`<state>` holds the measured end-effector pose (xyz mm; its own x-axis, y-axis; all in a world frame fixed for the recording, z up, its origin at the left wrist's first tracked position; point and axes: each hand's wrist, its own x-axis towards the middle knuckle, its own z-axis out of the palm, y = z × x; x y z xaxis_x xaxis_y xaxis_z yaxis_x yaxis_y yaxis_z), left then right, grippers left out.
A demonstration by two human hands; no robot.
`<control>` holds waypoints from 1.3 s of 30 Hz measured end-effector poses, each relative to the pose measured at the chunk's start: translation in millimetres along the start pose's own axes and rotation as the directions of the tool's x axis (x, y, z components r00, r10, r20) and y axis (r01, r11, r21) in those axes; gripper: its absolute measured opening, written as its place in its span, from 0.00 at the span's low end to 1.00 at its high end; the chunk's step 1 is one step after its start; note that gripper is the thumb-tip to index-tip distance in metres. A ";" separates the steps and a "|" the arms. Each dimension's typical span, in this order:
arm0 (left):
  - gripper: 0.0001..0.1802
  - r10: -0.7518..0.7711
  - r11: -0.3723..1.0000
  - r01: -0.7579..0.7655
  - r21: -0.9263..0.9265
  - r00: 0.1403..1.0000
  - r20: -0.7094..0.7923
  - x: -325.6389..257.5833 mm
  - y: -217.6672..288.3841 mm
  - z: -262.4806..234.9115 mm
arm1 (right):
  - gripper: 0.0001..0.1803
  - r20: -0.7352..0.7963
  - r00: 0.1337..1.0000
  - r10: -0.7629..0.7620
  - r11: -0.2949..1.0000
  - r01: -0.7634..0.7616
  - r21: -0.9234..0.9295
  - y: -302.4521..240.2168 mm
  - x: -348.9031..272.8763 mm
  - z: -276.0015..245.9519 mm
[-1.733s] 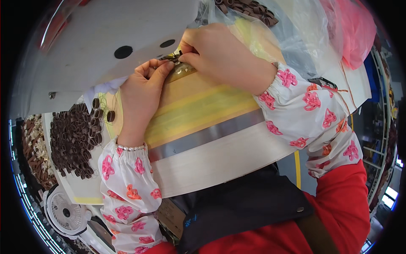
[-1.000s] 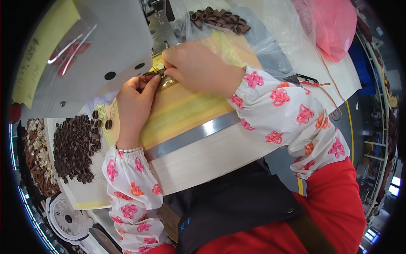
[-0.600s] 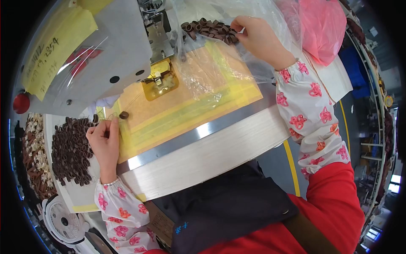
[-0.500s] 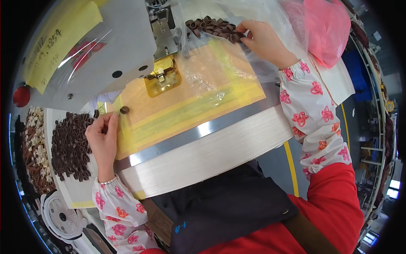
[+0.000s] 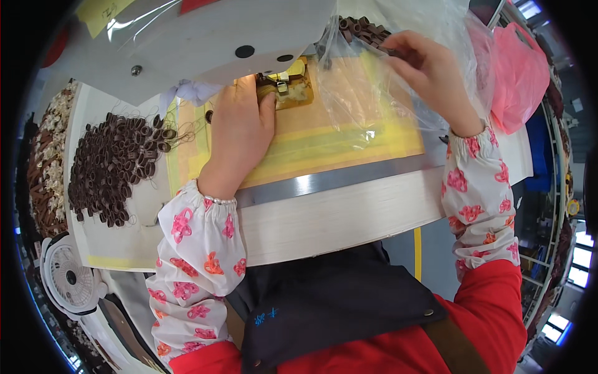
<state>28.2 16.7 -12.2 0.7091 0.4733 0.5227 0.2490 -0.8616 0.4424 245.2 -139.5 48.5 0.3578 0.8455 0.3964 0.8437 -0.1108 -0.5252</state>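
My left hand (image 5: 244, 128) reaches under the sewing machine head (image 5: 205, 53), its thumb beside the presser foot (image 5: 282, 86). Its fingertips are hidden by the machine, so I cannot see whether they hold anything. At the far right of the work surface, my right hand (image 5: 430, 75) pinches a small dark brown loop (image 5: 393, 53), partly covered by the fingers. It is at the edge of a pile of brown loops (image 5: 361, 30) lying on clear plastic. One loose brown loop (image 5: 208, 116) sits just left of my left wrist.
Left of the machine lies a large heap of brown loops (image 5: 115, 168) with trailing threads. Yellow tape (image 5: 349, 153) covers the machine bed. A pink plastic bag (image 5: 520, 78) stands at right, a small white fan (image 5: 68, 274) at lower left. A pale cloth (image 5: 190, 92) hangs by the machine.
My left hand has moved right and away from me, from beside the loose loop to the presser foot. My right hand stays at the loop pile. The whole view has shifted.
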 end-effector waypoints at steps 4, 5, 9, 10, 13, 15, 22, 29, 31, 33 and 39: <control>0.12 -0.115 0.993 0.113 0.036 0.992 0.056 0.0 4.8 -7.6 | 0.08 0.094 0.983 -0.159 0.952 0.128 0.277 -50.0 4.7 51.7; 0.12 -0.167 0.986 0.164 0.034 0.980 0.108 1.0 6.7 -13.0 | 0.09 0.096 0.965 -0.243 0.942 0.212 0.259 -51.0 4.7 65.6; 0.09 -0.250 0.930 0.290 -0.227 0.950 0.188 -0.4 7.7 -19.6 | 0.10 0.042 0.927 -0.373 0.924 0.367 0.111 -50.1 1.5 95.5; 0.09 -0.245 0.916 0.305 -0.262 0.940 0.239 -0.6 7.3 -19.5 | 0.10 0.034 0.926 -0.377 0.920 0.370 0.127 -45.7 -0.1 96.9; 0.09 -0.204 0.872 0.316 -0.374 0.929 0.309 -0.8 4.5 -19.1 | 0.10 0.058 0.938 -0.341 0.916 0.317 0.246 -48.7 -2.6 94.7; 0.09 -0.160 0.845 0.266 -0.464 0.954 0.255 -2.8 0.9 -13.7 | 0.10 0.067 0.946 -0.317 0.902 0.279 0.329 -53.1 -3.2 94.0; 0.09 -0.197 0.796 0.338 -0.503 0.929 0.313 -2.6 1.6 -15.5 | 0.10 0.014 0.957 -0.290 0.882 0.262 0.391 -52.5 -3.5 98.8; 0.07 -0.205 0.907 0.296 -0.298 0.931 0.302 1.1 11.0 -19.8 | 0.07 -0.008 0.971 -0.239 0.918 0.228 0.324 -50.8 -4.5 97.0; 0.07 -0.222 0.911 0.314 -0.266 0.919 0.325 1.0 10.7 -23.0 | 0.06 0.098 0.992 -0.079 0.911 0.031 0.411 -57.8 -3.6 92.5; 0.07 -0.218 0.918 0.308 -0.249 0.918 0.332 0.1 8.7 -23.6 | 0.07 0.171 0.985 0.013 0.883 -0.091 0.460 -61.8 -2.8 91.1; 0.07 -0.097 0.890 0.204 -0.408 0.959 0.267 -3.1 2.1 -17.0 | 0.07 0.268 0.961 0.062 0.852 -0.191 0.488 -57.6 -2.8 88.4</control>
<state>15.3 16.5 -0.5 0.8315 0.4887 0.2640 0.0968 -0.5955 0.7975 160.3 -89.3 11.1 0.2888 0.9461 0.1468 0.4549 -0.0007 -0.8906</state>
